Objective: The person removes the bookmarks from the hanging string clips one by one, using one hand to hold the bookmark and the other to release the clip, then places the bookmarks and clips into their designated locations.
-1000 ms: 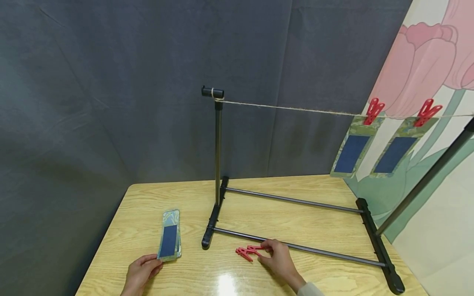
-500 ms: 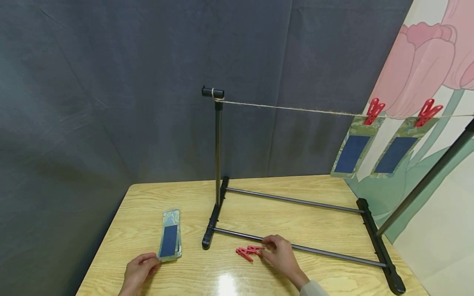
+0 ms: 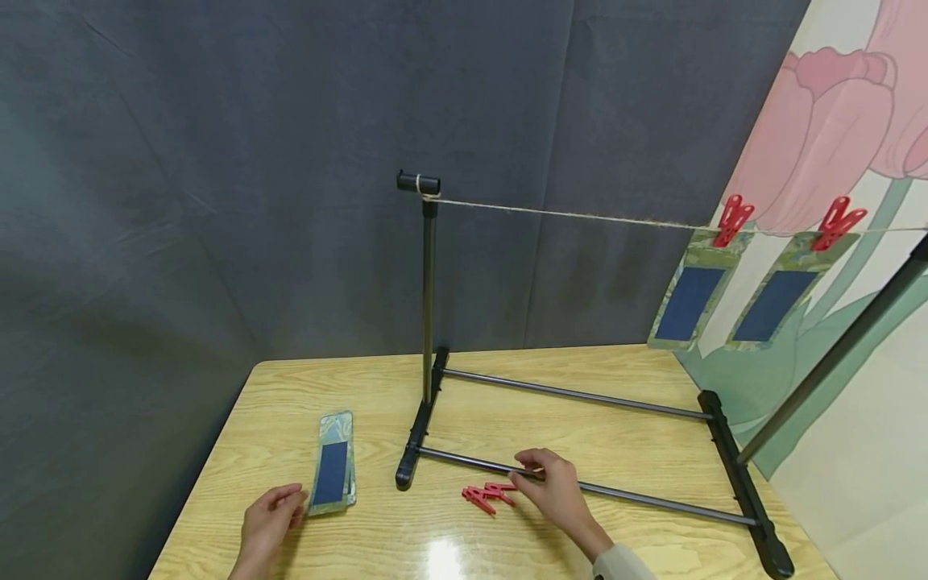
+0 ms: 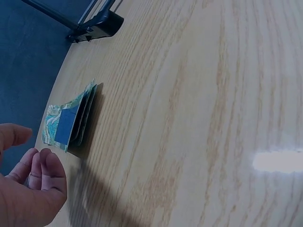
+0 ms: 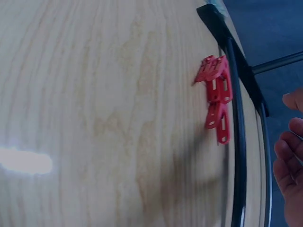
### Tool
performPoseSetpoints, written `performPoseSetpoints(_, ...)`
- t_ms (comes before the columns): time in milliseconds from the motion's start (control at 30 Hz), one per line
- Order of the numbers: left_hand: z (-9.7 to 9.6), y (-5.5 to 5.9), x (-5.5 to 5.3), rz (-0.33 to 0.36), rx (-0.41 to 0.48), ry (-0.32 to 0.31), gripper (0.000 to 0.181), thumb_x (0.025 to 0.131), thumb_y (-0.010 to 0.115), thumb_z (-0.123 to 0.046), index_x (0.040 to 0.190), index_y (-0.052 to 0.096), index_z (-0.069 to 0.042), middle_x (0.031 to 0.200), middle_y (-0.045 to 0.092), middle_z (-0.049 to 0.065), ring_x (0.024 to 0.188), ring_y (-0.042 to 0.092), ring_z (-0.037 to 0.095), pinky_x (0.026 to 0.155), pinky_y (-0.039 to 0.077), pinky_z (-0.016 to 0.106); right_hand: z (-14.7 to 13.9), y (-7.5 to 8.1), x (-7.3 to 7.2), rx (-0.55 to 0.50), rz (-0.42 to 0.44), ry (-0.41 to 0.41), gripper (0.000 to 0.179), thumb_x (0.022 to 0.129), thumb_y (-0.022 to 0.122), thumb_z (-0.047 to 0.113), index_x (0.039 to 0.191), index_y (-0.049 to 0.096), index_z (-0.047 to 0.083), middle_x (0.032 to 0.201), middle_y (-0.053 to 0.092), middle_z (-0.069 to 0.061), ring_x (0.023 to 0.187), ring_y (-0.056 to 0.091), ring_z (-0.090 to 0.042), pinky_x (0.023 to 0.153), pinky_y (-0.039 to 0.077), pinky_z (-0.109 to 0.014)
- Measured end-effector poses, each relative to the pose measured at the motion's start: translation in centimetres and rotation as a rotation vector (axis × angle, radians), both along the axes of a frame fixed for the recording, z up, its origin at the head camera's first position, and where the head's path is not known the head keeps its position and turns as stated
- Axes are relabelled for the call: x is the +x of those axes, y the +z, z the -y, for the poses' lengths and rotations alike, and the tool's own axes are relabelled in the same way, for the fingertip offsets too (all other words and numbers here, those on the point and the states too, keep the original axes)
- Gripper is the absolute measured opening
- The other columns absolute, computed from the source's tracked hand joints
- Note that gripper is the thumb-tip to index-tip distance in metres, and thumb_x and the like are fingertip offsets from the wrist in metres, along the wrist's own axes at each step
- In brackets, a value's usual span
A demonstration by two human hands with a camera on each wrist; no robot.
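A small stack of green-blue marbled paper strips with dark blue panels (image 3: 331,467) lies on the left of the table, its layers fanned apart in the left wrist view. Just beside its near left corner is my left hand (image 3: 271,522), with bent fingers, the thumb apart and nothing between them. Two red clothespins (image 3: 487,495) lie together in front of the rack's near bar. Over that bar, right of the clothespins, my right hand (image 3: 554,489) hovers with loosely bent fingers. It holds nothing; in the right wrist view (image 5: 291,156) a gap separates it from the clothespins.
A black metal rack (image 3: 428,306) stands on the wooden table (image 3: 391,540), with a string (image 3: 551,213) tied between its posts. Two marbled strips (image 3: 689,298) hang at the right, each under a red clothespin (image 3: 732,220). A dark curtain (image 3: 290,201) closes off the back.
My left hand has let go of the stack's corner and drawn slightly left. My right hand has come off the clothespins, rising up and to the right; they stay in place.
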State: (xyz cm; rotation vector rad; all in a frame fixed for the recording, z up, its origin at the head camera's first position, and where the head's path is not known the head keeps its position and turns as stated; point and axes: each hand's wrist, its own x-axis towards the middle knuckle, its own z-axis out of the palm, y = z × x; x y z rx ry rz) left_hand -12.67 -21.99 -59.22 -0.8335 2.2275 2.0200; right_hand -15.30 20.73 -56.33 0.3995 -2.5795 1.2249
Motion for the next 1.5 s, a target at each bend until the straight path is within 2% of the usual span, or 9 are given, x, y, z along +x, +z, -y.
performPoseSetpoints(233, -0.4, 0.9, -0.2, -0.012, 0.019, 0.012, 0.039, 0.092, 0.062, -0.012, 0.122, 0.056, 0.012, 0.082, 0.066, 0.003, 0.072, 0.063, 0.015, 0.061, 0.056, 0.029, 0.1, 1.1, -0.2, -0.014, 0.005, -0.009, 0.021, 0.079, 0.081, 0.01, 0.098, 0.071, 0.011, 0.093, 0.069, -0.003, 0.081, 0.065, -0.024, 0.067, 0.058, -0.032)
performPoseSetpoints(333, -0.5, 0.7, -0.3, -0.062, 0.03, 0.01, 0.039, 0.092, 0.063, -0.013, 0.121, 0.056, 0.013, 0.085, 0.068, 0.006, 0.073, 0.064, 0.016, 0.061, 0.057, 0.029, 0.1, 1.7, -0.2, -0.007, 0.013, -0.005, 0.021, 0.08, 0.08, 0.012, 0.099, 0.071, 0.012, 0.094, 0.069, -0.002, 0.082, 0.065, -0.022, 0.068, 0.058, -0.035)
performPoseSetpoints(433, -0.3, -0.8, -1.0, -0.109, 0.027, 0.026, 0.037, 0.091, 0.063, -0.016, 0.118, 0.06, 0.008, 0.088, 0.07, 0.006, 0.074, 0.066, 0.015, 0.062, 0.057, 0.027, 0.1, 2.4, -0.2, -0.016, 0.014, 0.006, 0.02, 0.081, 0.08, 0.014, 0.1, 0.071, 0.011, 0.095, 0.069, -0.004, 0.083, 0.065, -0.022, 0.069, 0.058, -0.036)
performPoseSetpoints(633, 0.4, -5.3, -3.3, -0.167, -0.031, 0.066, 0.032, 0.09, 0.062, -0.022, 0.115, 0.064, -0.003, 0.091, 0.071, 0.005, 0.076, 0.067, 0.017, 0.063, 0.058, 0.028, 0.2, 3.7, -0.2, -0.043, 0.013, 0.02, 0.024, 0.08, 0.08, 0.014, 0.102, 0.071, 0.016, 0.096, 0.068, 0.005, 0.085, 0.065, -0.019, 0.071, 0.057, -0.036)
performPoseSetpoints(800, 0.5, -6.5, -4.2, -0.177, -0.023, 0.067, 0.027, 0.092, 0.064, -0.02, 0.115, 0.065, -0.005, 0.093, 0.07, 0.009, 0.077, 0.067, 0.019, 0.063, 0.058, 0.029, 0.2, 4.6, -0.2, -0.058, 0.001, 0.033, 0.026, 0.08, 0.08, 0.011, 0.104, 0.071, 0.018, 0.097, 0.067, 0.01, 0.087, 0.064, -0.015, 0.072, 0.057, -0.038)
performPoseSetpoints(1000, 0.4, -6.8, -4.8, -0.174, -0.014, 0.057, 0.025, 0.093, 0.064, -0.02, 0.115, 0.065, -0.008, 0.093, 0.07, 0.007, 0.078, 0.067, 0.019, 0.064, 0.058, 0.029, 0.2, 5.6, -0.2, -0.064, -0.04, 0.057, 0.026, 0.081, 0.079, 0.01, 0.105, 0.071, 0.015, 0.097, 0.068, 0.008, 0.086, 0.065, -0.015, 0.071, 0.057, -0.045)
performPoseSetpoints(1333, 0.2, -7.2, -5.6, -0.222, -0.007, 0.004, 0.032, 0.09, 0.07, -0.032, 0.114, 0.066, -0.012, 0.099, 0.07, 0.01, 0.084, 0.067, 0.022, 0.066, 0.059, 0.031, 0.1, 7.5, -0.5, -0.047, -0.095, 0.097, 0.026, 0.082, 0.078, 0.01, 0.107, 0.07, 0.013, 0.099, 0.07, -0.003, 0.086, 0.066, -0.021, 0.071, 0.057, -0.04)
performPoseSetpoints(1433, -0.3, -5.3, -5.1, -0.26, 0.005, -0.035, 0.034, 0.091, 0.07, -0.032, 0.115, 0.066, -0.008, 0.098, 0.071, 0.01, 0.083, 0.067, 0.021, 0.065, 0.059, 0.029, 0.0, 8.1, -0.6, -0.049, -0.109, 0.101, 0.027, 0.082, 0.078, 0.009, 0.107, 0.07, 0.013, 0.099, 0.069, -0.002, 0.086, 0.066, -0.022, 0.071, 0.058, -0.04)
performPoseSetpoints(1500, -1.1, -2.6, -4.3, -0.279, 0.014, -0.062, 0.035, 0.092, 0.068, -0.029, 0.115, 0.065, -0.004, 0.098, 0.071, 0.011, 0.083, 0.067, 0.021, 0.066, 0.058, 0.029, 0.0, 8.5, -0.7, -0.043, -0.126, 0.1, 0.027, 0.082, 0.078, 0.009, 0.107, 0.07, 0.013, 0.099, 0.069, -0.001, 0.086, 0.067, -0.021, 0.07, 0.058, -0.039)
